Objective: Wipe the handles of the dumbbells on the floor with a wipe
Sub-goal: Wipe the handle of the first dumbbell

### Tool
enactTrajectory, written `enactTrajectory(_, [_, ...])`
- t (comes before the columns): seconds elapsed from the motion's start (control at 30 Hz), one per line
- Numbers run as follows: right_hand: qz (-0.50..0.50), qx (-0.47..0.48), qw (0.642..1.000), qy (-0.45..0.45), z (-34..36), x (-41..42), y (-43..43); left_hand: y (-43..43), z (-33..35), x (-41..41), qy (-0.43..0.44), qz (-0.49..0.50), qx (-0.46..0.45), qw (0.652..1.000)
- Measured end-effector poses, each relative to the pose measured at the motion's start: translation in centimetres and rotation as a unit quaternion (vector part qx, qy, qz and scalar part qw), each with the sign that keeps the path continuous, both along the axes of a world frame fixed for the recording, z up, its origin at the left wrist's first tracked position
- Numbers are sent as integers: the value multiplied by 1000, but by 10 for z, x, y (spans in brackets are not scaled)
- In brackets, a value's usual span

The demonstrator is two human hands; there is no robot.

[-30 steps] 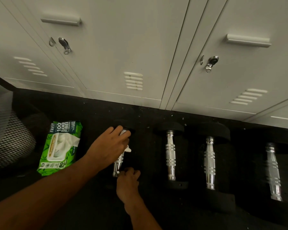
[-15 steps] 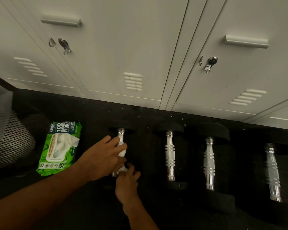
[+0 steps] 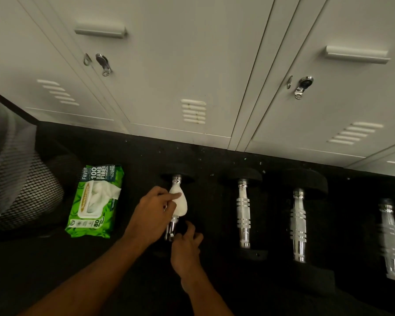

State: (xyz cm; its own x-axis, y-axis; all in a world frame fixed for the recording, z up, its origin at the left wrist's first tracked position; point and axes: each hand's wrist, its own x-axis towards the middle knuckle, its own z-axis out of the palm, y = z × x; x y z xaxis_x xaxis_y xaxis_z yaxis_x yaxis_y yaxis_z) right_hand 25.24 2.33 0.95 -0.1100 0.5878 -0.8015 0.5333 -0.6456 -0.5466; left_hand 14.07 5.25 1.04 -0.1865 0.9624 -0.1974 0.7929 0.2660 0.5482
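You had the white wipe [image 3: 179, 200] wrapped over the upper half of the chrome handle [image 3: 172, 225] of the leftmost dumbbell [image 3: 177, 176], low in the middle of the frame. Your left hand [image 3: 152, 215] pinched the wipe against the handle from its left side. Your right hand [image 3: 185, 247] sat just below, its fingers curled at the handle's near end; the dark hid whether they gripped it. Three more dumbbells [image 3: 243, 215] lay in a row to the right on the black floor [image 3: 55, 270]. An open green pack of wipes [image 3: 94, 201] lay left of your hands. White lockers [image 3: 192, 65] filled the top.
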Motion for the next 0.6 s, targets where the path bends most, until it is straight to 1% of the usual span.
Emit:
enactTrajectory(0.07, [8,22,1000,1,-2,2,-2,0,-2,16,-27,108,12,994])
enactTrajectory(0.1, [3,18,1000,-2,-3,2,-1,0,-3,22,-36,146,17,988])
enactTrajectory(0.17, [-19,-20,1000,-8,-3,-1,3,1,-2,34,-68,197,-2,978])
enactTrajectory(0.23, [-31,-57,998,-21,-2,-4,5,3,-2,41,-71,225,-34,971])
enactTrajectory(0.27, [-31,-58,998,-26,-2,-5,5,5,-3,42,-68,238,-47,968])
enactTrajectory(0.37, [-4,-13,1000,-28,-3,-5,2,15,-5,38,-63,256,-75,962])
enactTrajectory(0.43, [20,22,999,-17,-6,-1,-1,23,-9,28,-94,267,-101,954])
enactTrajectory(0.53, [25,40,999,-10,-7,1,-2,34,-12,16,-145,290,-117,939])
enactTrajectory(0.6, [24,40,999,-7,-6,0,-2,40,-11,12,-149,288,-132,937])
